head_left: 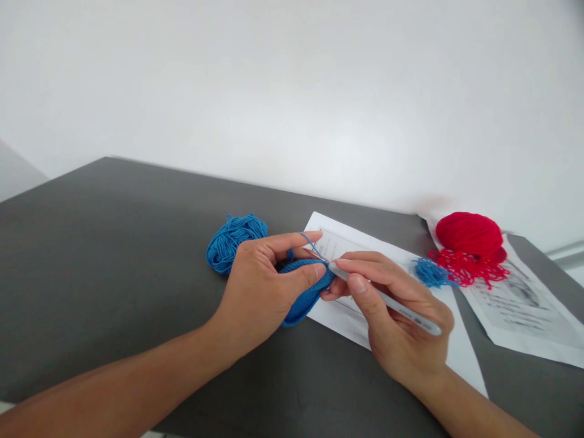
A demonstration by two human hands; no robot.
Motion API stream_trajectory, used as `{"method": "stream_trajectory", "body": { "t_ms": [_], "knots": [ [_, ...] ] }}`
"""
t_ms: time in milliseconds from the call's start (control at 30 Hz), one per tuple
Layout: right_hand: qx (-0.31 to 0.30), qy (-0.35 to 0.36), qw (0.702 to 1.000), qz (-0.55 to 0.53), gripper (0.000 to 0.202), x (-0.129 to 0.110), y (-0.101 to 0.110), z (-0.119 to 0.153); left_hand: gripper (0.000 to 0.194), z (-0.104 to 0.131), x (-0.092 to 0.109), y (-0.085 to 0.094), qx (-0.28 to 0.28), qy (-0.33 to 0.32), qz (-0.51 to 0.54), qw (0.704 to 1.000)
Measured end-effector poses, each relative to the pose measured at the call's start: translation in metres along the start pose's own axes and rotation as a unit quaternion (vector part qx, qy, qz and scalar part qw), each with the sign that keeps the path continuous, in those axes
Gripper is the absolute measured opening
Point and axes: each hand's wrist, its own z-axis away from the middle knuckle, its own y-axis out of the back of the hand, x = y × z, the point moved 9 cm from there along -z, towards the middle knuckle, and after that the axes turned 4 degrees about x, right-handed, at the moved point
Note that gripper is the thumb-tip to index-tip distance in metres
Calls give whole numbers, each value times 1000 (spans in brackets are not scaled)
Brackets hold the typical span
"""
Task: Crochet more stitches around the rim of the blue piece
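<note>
My left hand [262,286] pinches a blue crocheted piece [301,304] between thumb and fingers, above the table. A strand of blue yarn [311,244] runs over its raised index finger down to the edge of the piece. In my right hand [401,316] a crochet hook [396,305] with a light grey handle is held like a pen. The hook's tip meets the edge of the crocheted piece beside my left thumb; its exact place in the stitches is hidden. Behind my left hand lies a ball of blue yarn [232,240].
On the dark grey table [114,261], a printed white sheet [351,322] lies under my hands. To the right, a red yarn ball [469,233], loose red yarn [474,267] and a small blue yarn tangle [431,274] rest on or beside another printed sheet [524,316]. A white wall [292,109] stands behind.
</note>
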Motion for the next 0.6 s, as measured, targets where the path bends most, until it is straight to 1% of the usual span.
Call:
{"method": "stream_trajectory", "body": {
  "t_ms": [100,233,333,400,467,533,600],
  "knots": [
    [-4,-13,1000,-13,22,4,0,1,44,0,-1,-2,-4,11,7,1000],
    [-32,24,999,16,30,-1,-4,2,51,-1,-8,-5,-8,37,61,997],
    [-34,94,992,82,31,-15,-6,3,52,-1,-14,-8,-16,65,135,989],
    [-28,156,977,142,33,-28,-7,6,50,0,-16,-11,-21,86,198,976],
    [-24,192,964,180,36,-37,-6,10,49,2,-15,-15,-35,106,252,961],
    [-22,190,966,176,37,-40,-3,11,48,5,-13,-19,-55,124,286,949],
    [-27,168,975,145,34,-38,0,10,46,6,-11,-21,-74,134,299,942]
  ]
}}
